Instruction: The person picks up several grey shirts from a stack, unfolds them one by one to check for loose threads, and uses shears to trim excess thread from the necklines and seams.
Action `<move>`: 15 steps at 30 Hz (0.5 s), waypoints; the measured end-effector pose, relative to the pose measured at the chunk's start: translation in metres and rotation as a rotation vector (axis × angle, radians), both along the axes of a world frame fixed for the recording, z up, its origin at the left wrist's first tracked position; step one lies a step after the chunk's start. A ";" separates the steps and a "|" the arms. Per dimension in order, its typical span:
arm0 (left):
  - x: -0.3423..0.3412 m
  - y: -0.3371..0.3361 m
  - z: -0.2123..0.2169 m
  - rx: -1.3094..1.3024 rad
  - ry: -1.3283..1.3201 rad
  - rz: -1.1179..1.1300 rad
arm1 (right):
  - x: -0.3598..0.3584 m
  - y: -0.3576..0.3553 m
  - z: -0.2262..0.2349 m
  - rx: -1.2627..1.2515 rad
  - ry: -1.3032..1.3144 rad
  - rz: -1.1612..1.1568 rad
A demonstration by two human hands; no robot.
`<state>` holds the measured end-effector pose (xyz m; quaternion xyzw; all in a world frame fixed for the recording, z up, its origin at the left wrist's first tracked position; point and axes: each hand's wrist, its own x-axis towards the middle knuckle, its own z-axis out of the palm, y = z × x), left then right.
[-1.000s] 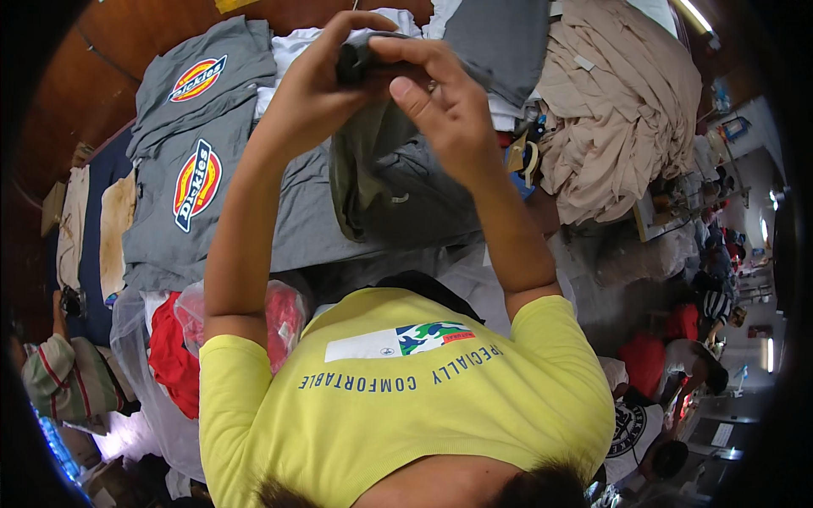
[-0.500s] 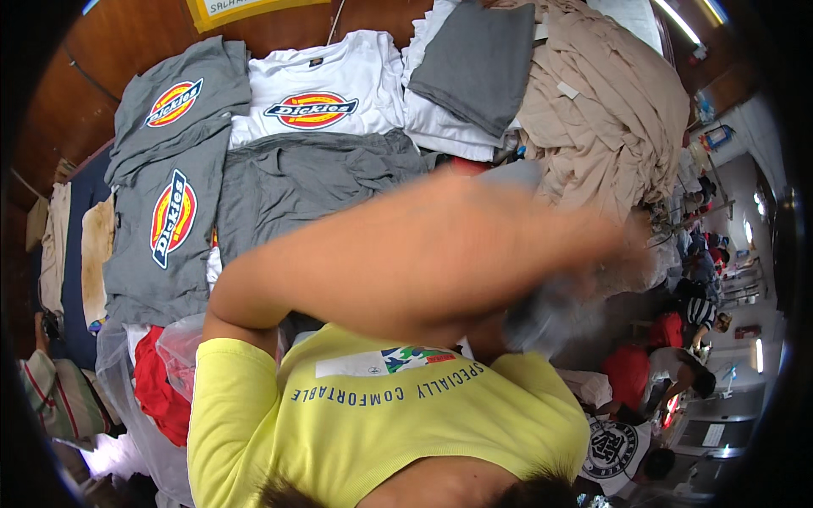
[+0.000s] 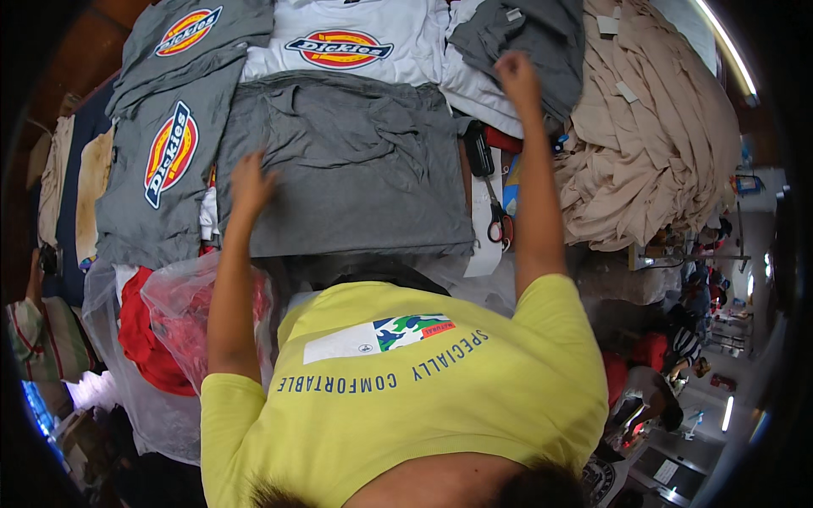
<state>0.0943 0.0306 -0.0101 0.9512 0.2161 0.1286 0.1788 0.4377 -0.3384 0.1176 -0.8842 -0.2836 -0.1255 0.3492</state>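
A dark grey T-shirt point(image 3: 356, 199) lies spread in front of me, wrinkled along its far part, its near edge fairly straight. My left hand point(image 3: 252, 182) is at its left edge, thumb and fingers apart, holding nothing. My right hand point(image 3: 518, 78) is stretched far forward to a folded dark grey shirt point(image 3: 555, 42) with a small label, on top of a pile of white shirts point(image 3: 483, 97). Its fingers are bent and a little blurred over the cloth; whether they grip it does not show.
Grey printed shirts point(image 3: 174, 157) lie at left, a white printed shirt point(image 3: 351, 17) at the back. Scissors point(image 3: 498, 222) and a black stapler-like tool point(image 3: 478, 151) rest on paper at right. A large beige fabric heap point(image 3: 652, 144) stands far right. A clear plastic bag point(image 3: 165, 415) with red cloth is near left.
My left arm, which crossed in front of me to the right, is back at left. My right hand now shows over the grey pile, whose top looks different. The view has shifted slightly.
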 end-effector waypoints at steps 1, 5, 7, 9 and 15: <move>-0.015 0.001 -0.014 0.068 -0.016 0.026 | -0.022 -0.025 -0.041 0.088 0.053 0.086; -0.092 0.010 -0.015 0.106 0.035 -0.045 | -0.187 -0.052 -0.084 -0.359 0.749 0.160; -0.110 -0.004 -0.002 0.002 0.181 0.069 | -0.234 -0.076 -0.105 -0.221 0.648 0.038; -0.122 -0.012 0.011 0.062 0.251 0.046 | -0.256 -0.091 -0.105 -0.397 0.680 -0.007; -0.137 0.007 0.081 -0.408 0.021 0.122 | -0.259 -0.120 -0.068 0.130 0.706 -0.134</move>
